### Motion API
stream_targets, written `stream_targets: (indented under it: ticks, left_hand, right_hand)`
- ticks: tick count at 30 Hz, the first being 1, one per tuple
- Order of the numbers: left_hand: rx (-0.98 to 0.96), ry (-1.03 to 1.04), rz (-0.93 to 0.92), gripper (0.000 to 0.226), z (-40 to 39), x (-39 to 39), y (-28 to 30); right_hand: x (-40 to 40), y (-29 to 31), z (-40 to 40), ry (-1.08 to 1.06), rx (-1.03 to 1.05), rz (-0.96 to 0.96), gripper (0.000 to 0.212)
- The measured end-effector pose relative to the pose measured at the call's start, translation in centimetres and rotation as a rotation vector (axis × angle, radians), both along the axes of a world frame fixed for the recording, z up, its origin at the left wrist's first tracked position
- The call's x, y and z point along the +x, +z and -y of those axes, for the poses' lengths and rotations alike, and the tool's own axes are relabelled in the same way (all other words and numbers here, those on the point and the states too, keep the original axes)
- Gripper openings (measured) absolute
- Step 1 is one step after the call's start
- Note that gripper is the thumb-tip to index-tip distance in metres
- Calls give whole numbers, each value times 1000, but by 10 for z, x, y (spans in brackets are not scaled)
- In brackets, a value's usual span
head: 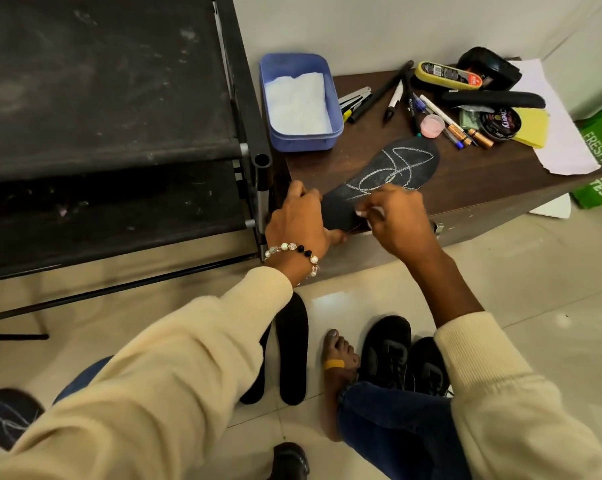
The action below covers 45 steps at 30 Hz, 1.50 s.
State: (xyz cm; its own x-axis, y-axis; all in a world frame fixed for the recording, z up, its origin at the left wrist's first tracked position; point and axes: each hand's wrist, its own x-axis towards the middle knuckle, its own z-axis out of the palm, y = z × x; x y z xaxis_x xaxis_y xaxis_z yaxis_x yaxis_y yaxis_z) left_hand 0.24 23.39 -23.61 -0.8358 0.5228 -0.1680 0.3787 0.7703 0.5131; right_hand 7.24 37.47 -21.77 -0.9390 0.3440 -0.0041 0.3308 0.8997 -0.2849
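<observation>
A black insole (386, 174) marked with white chalk loops lies on the brown table (472, 181), its heel end over the table's near edge. My left hand (301, 220), with a bead bracelet on the wrist, grips that heel end. My right hand (393, 216) pinches a small white piece of chalk (362, 213) whose tip touches the insole near the heel.
A blue tub (301, 98) with white tissue stands at the table's back left. Pens, a polish tin (500, 123), sponges and paper (562, 133) crowd the back right. A black rack (119, 133) stands to the left. On the floor lie two insoles (292, 351), black shoes (407, 358) and my bare foot.
</observation>
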Motion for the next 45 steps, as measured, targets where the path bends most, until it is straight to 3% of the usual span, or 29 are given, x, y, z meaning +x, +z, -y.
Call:
stream_targets:
  ticks: [2, 8, 12, 15, 19, 21, 27, 34, 40, 45]
  left_hand:
    - [-4, 4, 4, 68, -1, 0, 0]
    - [5, 7, 1, 62, -1, 0, 1]
    - [-17, 4, 20, 68, -1, 0, 3]
    - [-11, 9, 18, 64, -2, 0, 3]
    - [4, 22, -5, 54, -2, 0, 2]
    - [6, 13, 4, 59, -2, -1, 2]
    - [-18, 8, 19, 66, -2, -1, 3]
    - [9, 15, 15, 60, -3, -1, 3]
    - [-10, 1, 21, 62, -2, -1, 4]
    - [-12, 15, 14, 45, -2, 0, 6]
  right_hand:
    - [-3, -2, 3, -44, 61, 21, 24]
    - [-3, 2, 21, 194, 33, 72, 28]
    - [-12, -6, 2, -29, 68, 19, 26]
    - [-23, -14, 12, -63, 122, 9, 26]
    - [-22, -8, 24, 144, 64, -25, 32]
    - [-18, -2, 17, 204, 48, -5, 30]
    - [-25, -11, 5, -25, 134, 18, 28]
    - [-22, 0, 16, 265, 65, -6, 29]
    - [-33, -14, 11, -5, 168, 20, 25]
    - [-31, -9, 24, 212, 79, -34, 32]
